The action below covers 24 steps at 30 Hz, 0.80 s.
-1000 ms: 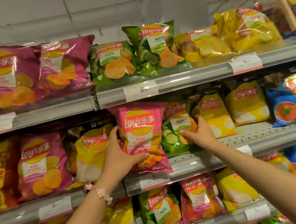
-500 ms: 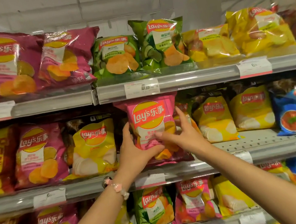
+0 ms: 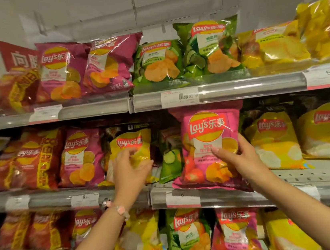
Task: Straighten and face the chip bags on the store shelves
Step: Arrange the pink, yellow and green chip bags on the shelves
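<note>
Fingers (image 3: 219, 151) on pink bag (image 3: 209, 150).

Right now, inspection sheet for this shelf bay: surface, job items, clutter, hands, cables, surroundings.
Surface: middle shelf, perforated metal, bare strip at front right; price tags on rail.
Job's things: pink bag upright, facing out, bottom edge over the shelf lip. Yellow bag upright, left of it. Green bag set back between them, partly hidden.
Clutter: nothing seen.
Hands: right hand holds the pink bag's right side, thumb on its front. Left hand, fingers curled, at the yellow bag's front; grip unclear.
Cables: nothing seen.
Surroundings: top shelf and lower shelf stocked with more bags; red sign upper left.
</note>
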Each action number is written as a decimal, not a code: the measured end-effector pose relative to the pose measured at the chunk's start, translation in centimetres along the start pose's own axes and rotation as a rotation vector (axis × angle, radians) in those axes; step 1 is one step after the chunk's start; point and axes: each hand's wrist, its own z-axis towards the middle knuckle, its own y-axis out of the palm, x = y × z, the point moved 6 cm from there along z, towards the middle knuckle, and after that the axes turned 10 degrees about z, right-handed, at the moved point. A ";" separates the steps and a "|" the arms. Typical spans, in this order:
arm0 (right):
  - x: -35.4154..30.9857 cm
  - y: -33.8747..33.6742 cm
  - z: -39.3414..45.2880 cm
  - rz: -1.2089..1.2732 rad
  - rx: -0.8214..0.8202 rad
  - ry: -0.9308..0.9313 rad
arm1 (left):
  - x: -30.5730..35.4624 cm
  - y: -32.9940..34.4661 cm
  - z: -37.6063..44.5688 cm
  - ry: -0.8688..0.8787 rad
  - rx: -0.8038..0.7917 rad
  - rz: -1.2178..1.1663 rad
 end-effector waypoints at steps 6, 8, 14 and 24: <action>0.6 0.2 0.1 -0.042 -0.007 0.013 | -2.8 1.2 0.9 -0.130 -0.110 0.497; 0.6 0.7 0.1 -0.039 -0.028 0.028 | -3.4 1.9 1.3 -0.176 -0.188 0.520; 0.7 1.5 -0.1 -0.029 -0.021 0.044 | -4.3 2.9 2.1 -0.249 -0.179 0.543; -0.2 2.7 0.8 -0.126 0.094 -0.021 | -4.4 1.0 4.2 -0.156 -0.096 0.202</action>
